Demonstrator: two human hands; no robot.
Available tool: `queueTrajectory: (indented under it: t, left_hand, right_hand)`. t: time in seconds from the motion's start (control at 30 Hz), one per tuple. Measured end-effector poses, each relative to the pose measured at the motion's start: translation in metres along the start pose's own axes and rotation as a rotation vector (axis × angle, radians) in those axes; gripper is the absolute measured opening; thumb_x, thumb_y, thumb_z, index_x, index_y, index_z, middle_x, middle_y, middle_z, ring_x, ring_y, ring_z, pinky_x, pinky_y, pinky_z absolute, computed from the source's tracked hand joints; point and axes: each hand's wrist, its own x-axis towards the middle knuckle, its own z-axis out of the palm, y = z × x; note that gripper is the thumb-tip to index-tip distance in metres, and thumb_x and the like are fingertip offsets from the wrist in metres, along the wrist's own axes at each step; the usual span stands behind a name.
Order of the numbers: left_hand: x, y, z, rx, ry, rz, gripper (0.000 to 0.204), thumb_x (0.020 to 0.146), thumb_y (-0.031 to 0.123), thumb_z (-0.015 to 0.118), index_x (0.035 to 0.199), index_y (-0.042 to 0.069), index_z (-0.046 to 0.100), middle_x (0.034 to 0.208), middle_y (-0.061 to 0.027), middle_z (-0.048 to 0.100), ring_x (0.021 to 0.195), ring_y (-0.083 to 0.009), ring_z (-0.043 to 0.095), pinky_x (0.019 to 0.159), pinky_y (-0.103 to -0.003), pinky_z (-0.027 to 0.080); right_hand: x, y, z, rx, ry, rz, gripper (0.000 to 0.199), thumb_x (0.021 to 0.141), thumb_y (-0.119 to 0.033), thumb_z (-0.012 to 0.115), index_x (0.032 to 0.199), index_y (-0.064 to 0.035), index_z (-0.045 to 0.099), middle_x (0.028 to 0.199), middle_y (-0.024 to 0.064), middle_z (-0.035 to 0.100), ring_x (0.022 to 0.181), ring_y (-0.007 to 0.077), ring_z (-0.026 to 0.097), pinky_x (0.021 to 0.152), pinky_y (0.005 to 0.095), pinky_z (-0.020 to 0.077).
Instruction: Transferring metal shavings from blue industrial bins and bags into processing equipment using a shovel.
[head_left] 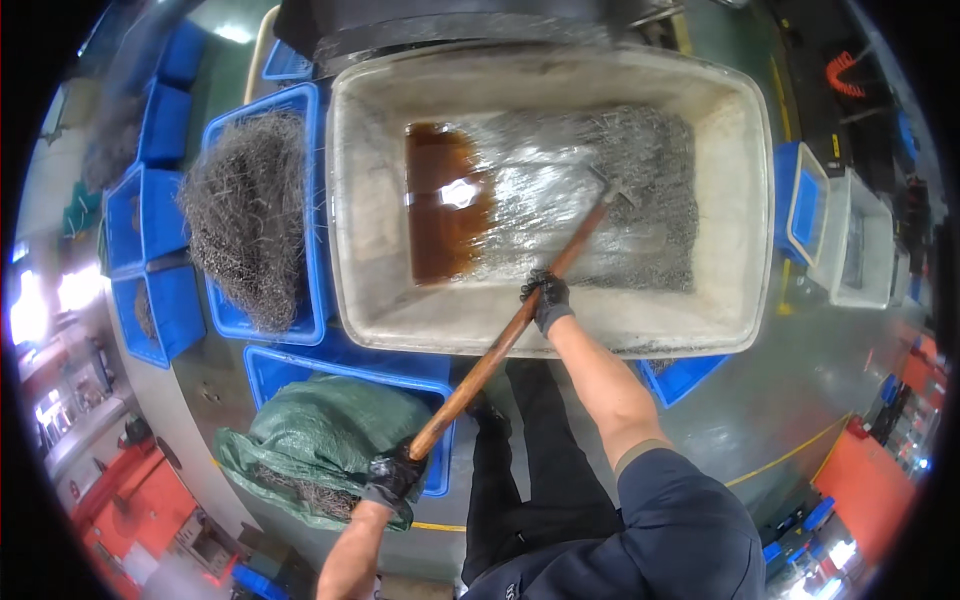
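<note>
Head view: gloved left hand and right hand clasp the wooden-handled rake, which reaches among metal slivers inside the whitish tub — a hard pull could splash the brown liquid.

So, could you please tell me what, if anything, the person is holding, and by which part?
A rake-like tool, by its wooden handle: the left hand at the near end, the right hand farther along it.

Long wooden-handled tool aslant, head inside pale tub.
</note>
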Motion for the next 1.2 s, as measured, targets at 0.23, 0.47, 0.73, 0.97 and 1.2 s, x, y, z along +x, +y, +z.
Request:
queueTrajectory:
  t: [0.23,0.47,0.73,0.97,1.2]
  left_hand:
    - [-0.063,-0.014,0.084,0.157,0.173,0.015,0.038,0.082,0.049,0.057,0.079,0.012,0.06,0.054,-0.0157,0.057,0.047,-0.0371,0.057,0.043,-0.048,0.044]
    - [-0.133,-0.019,0.113,0.127,0.189,0.022,0.035,0.084,0.046,0.055,0.082,0.011,0.058,0.055,-0.0156,0.058,0.048,-0.0376,0.058,0.043,-0.049,0.045]
    - [-0.238,-0.031,0.112,-0.177,0.047,-0.142,0.033,0.085,0.042,0.055,0.107,0.018,0.062,0.084,-0.0152,0.066,0.076,-0.0364,0.064,0.066,-0.046,0.051]
    - [-0.326,-0.052,0.116,-0.183,0.14,-0.083,0.032,0.084,0.041,0.057,0.105,0.018,0.063,0.085,-0.0144,0.066,0.076,-0.0353,0.064,0.066,-0.045,0.051]
    - [-0.378,-0.048,0.117,-0.146,0.172,-0.048,0.03,0.082,0.036,0.06,0.105,0.018,0.063,0.084,-0.0139,0.066,0.074,-0.0345,0.064,0.065,-0.045,0.051]
  right_hand:
    - [-0.04,0.007,-0.034,-0.024,-0.007,-0.02,0.013,0.08,-0.01,0.054,0.091,-0.0024,0.055,0.061,0.0096,0.052,0.048,0.0257,0.053,0.045,0.0388,0.047]
    - [-0.105,0.021,-0.052,-0.055,-0.074,-0.023,0.009,0.082,-0.01,0.054,0.09,-0.0048,0.056,0.059,0.0086,0.054,0.049,0.0253,0.055,0.045,0.0383,0.0475]
    - [-0.22,0.054,-0.066,-0.16,-0.124,-0.163,0.007,0.084,-0.012,0.057,0.084,-0.0055,0.057,0.059,0.0093,0.054,0.049,0.0237,0.056,0.044,0.0355,0.0471]
    - [-0.315,0.075,-0.081,-0.123,-0.104,-0.093,0.014,0.092,-0.014,0.052,0.081,-0.0054,0.049,0.059,0.0093,0.053,0.046,0.023,0.054,0.042,0.0361,0.0461]
    - [-0.369,0.075,-0.1,-0.129,-0.159,-0.181,0.006,0.084,-0.01,0.058,0.085,-0.0052,0.054,0.06,0.0081,0.054,0.049,0.0225,0.056,0.044,0.0353,0.0476]
